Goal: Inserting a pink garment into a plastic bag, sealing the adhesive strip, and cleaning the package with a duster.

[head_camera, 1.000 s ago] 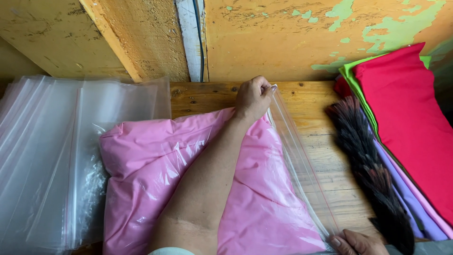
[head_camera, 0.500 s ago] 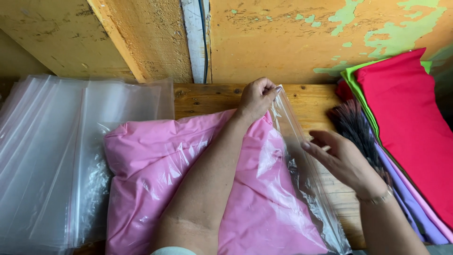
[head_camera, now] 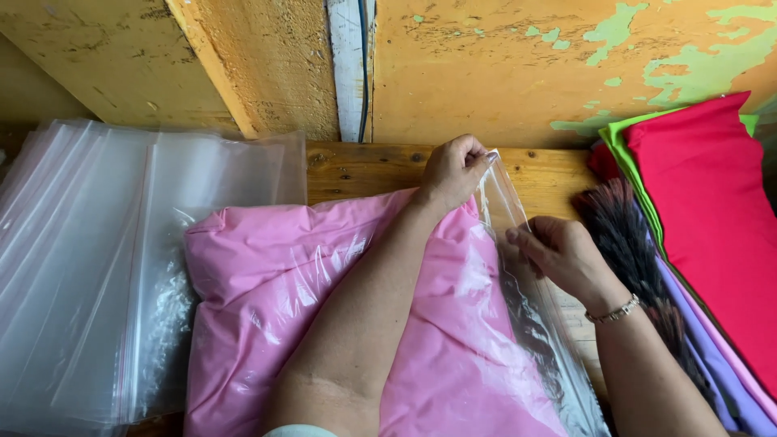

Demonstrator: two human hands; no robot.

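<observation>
As I view it: left hand (head_camera: 455, 171) pinches clear bag (head_camera: 518, 267) corner; right hand (head_camera: 558, 255) grips its edge.
Surroundings: empty bags (head_camera: 89, 267) left, brush (head_camera: 623, 235) and folded cloths (head_camera: 704, 218) right.

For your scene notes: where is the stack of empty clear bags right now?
In the head view the clear bags lie at the left on the wooden table, beside the pink bundle and under the yellow wall.

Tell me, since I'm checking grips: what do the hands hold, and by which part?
Both hold the clear plastic bag around the pink folded cloth: left hand pinches its far corner, right hand its open edge.
</observation>
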